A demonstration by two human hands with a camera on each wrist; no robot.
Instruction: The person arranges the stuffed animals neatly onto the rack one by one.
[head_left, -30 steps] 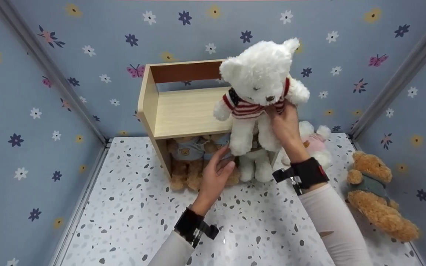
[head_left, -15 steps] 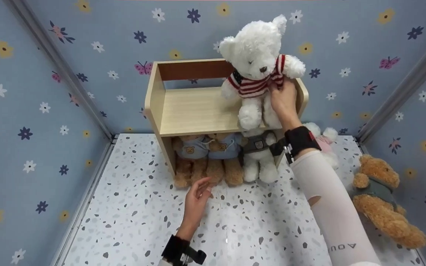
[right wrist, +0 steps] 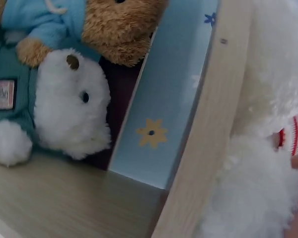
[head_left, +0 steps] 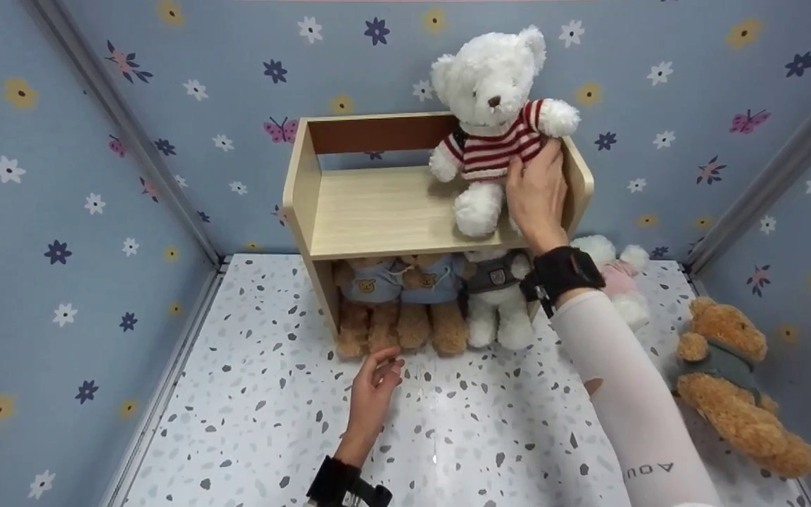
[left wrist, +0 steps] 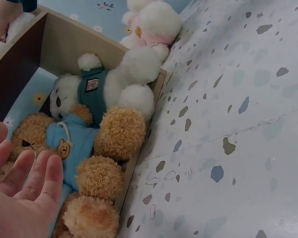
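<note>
A white teddy bear [head_left: 493, 91] in a red-and-white striped sweater sits on the upper board of a small wooden shelf [head_left: 377, 218], toward its right end. My right hand [head_left: 538, 190] holds the bear low on its side, thumb against the sweater, covering one of its legs. In the right wrist view, the bear's white fur [right wrist: 253, 188] rises past the board's edge. My left hand [head_left: 370, 394] is low in front of the shelf, fingers loosely bent and holding nothing. Behind it, brown bears in blue hoodies [head_left: 430, 282] and a white bear in a dark green top [left wrist: 92, 91] fill the lower compartment.
A white plush toy in pink [head_left: 617, 278] sits on the floor just right of the shelf. Farther right, a brown teddy bear [head_left: 722, 373] in a grey-green top lies near the side wall. The floor [head_left: 434, 429] is speckled, and flowered panels [head_left: 222, 70] enclose the space.
My right hand has carried the white bear up and back from in front of the shelf onto its upper board, where it now sits more upright. My left hand has drawn down and left.
</note>
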